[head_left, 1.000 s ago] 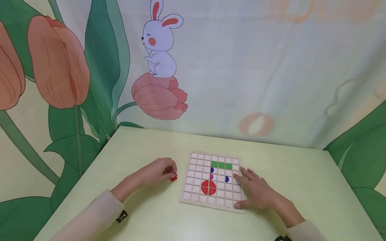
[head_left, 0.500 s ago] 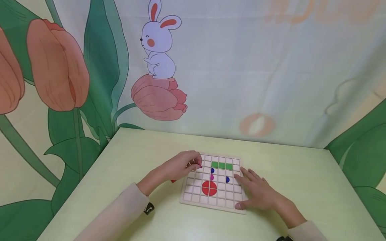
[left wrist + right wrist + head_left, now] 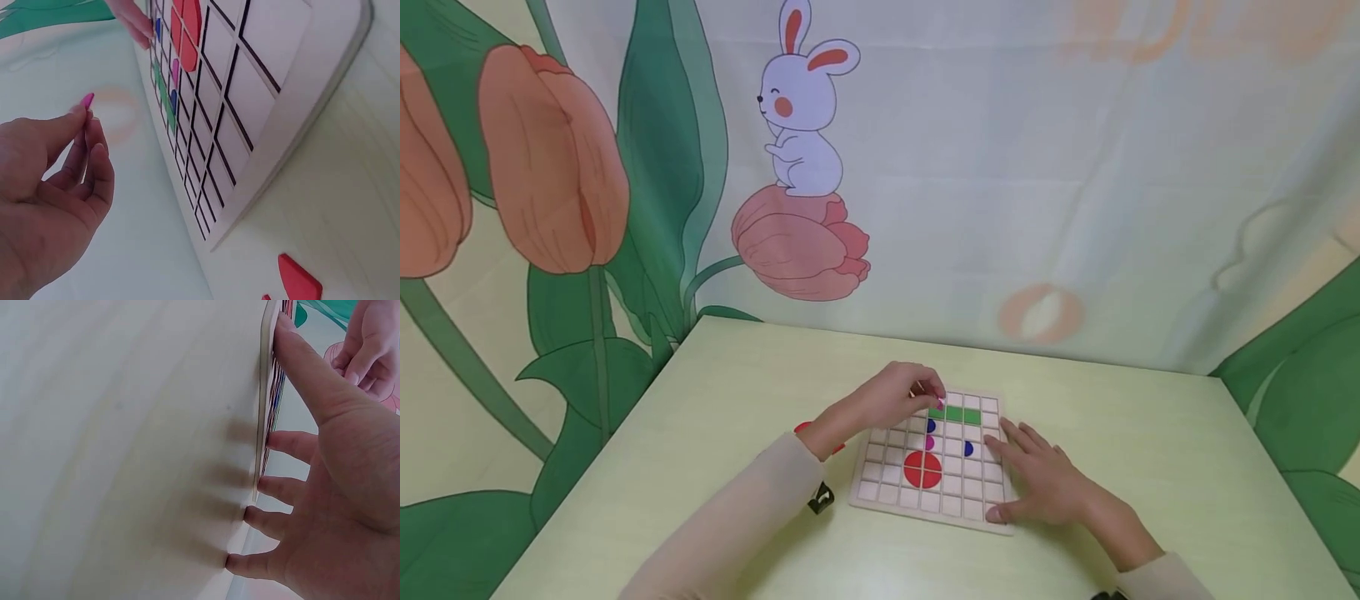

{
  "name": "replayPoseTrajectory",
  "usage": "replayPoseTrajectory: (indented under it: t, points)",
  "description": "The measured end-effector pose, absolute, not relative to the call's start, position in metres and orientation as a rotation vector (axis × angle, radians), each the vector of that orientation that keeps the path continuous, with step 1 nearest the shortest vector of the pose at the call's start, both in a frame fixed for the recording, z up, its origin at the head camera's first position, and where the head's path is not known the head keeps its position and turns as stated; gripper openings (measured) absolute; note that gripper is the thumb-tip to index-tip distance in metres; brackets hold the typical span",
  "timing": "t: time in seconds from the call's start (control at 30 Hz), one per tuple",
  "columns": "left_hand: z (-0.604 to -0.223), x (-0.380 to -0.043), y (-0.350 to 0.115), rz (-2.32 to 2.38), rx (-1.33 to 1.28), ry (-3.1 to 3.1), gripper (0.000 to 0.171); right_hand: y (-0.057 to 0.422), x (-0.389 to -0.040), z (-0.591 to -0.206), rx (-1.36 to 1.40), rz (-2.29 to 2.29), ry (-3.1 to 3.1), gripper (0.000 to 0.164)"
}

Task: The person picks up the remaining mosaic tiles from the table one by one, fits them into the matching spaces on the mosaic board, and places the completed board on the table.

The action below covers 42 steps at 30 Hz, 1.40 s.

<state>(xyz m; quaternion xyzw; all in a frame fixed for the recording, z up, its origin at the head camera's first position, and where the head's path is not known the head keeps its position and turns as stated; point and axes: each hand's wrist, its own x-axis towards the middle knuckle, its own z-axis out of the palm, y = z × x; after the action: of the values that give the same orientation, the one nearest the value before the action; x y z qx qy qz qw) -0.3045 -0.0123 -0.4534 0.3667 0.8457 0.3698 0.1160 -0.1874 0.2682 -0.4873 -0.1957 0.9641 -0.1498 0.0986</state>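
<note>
My left hand [image 3: 895,398] pinches a small pink piece [image 3: 89,99] between thumb and forefinger, raised over the far part of a white gridded wooden board [image 3: 925,517]. On the board, a red disc [image 3: 922,469] made of quarter pieces lies toward the near side. A row of green squares [image 3: 962,415] is partly covered by the left fingers in the head view. Between them are blue half-round pieces [image 3: 968,448] and a pink half-round piece [image 3: 929,442]. My right hand [image 3: 1048,483] has its fingers spread at the board's right edge, thumb on the near corner.
Loose red pieces [image 3: 300,279] lie on the table left of the board, partly behind the left wrist in the head view. The pale table [image 3: 1180,467] ends at a printed cloth backdrop [image 3: 940,208] with tulips and a rabbit.
My left hand has moved right from the loose red pieces beside the board to above its far rows, bringing the pink piece along. My right hand stays at the board's edge.
</note>
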Motion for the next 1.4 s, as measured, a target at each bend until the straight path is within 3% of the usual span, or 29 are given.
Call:
replayPoseTrajectory:
  t: [0.63, 1.4]
  points:
    - [-0.47, -0.308, 0.044, 0.845, 1.1, 2.513, 0.005, 0.271, -0.188, -0.488, -0.609, -0.467, 2.859, 0.11]
    - [-0.49, -0.311, 0.055, 0.673, 1.038, 2.557, 0.008, 0.27, -0.186, -0.489, -0.631, -0.399, 2.863, 0.11]
